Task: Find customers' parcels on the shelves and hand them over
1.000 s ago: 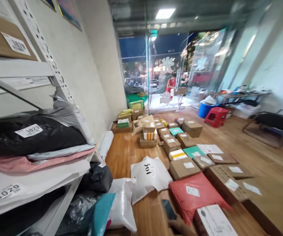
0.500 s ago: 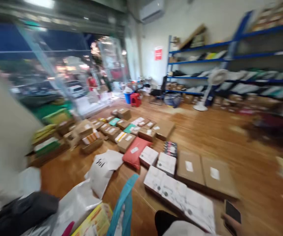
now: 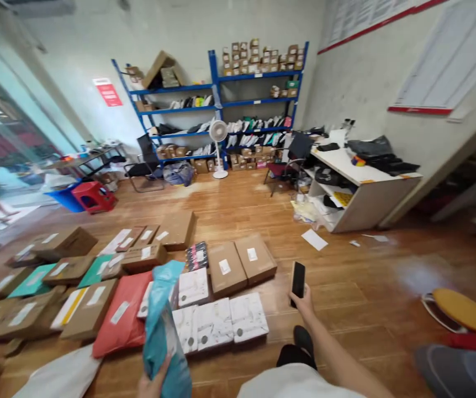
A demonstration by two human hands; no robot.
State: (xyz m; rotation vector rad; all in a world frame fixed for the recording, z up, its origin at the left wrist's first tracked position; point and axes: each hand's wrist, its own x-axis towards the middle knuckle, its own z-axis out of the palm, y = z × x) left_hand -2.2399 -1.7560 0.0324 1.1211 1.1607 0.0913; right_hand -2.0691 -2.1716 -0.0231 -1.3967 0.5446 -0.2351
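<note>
My left hand (image 3: 155,380) is closed around the lower part of a blue plastic mailing bag (image 3: 161,326), which stands up in front of the parcels. In my right hand (image 3: 304,301) is a dark smartphone (image 3: 298,282), held upright over the floor. Just beyond the bag lie a red mailing bag (image 3: 124,315) with a white label and several white marbled boxes (image 3: 215,323). Two flat brown cartons (image 3: 255,257) sit side by side between the phone and the bag. The blue bag hides part of one white box.
More brown parcels (image 3: 70,271) cover the floor at left. A white fan (image 3: 218,132) stands before the blue shelves (image 3: 258,74). At right are a white desk (image 3: 370,166), a round-seated stool (image 3: 464,309) and loose paper (image 3: 315,239). A red stool (image 3: 95,197) is at back left.
The view has swung right, bringing the desk and wall charts into sight. The blue bag now stands higher in front of the parcels, with my left hand showing on it. The phone is still in my right hand.
</note>
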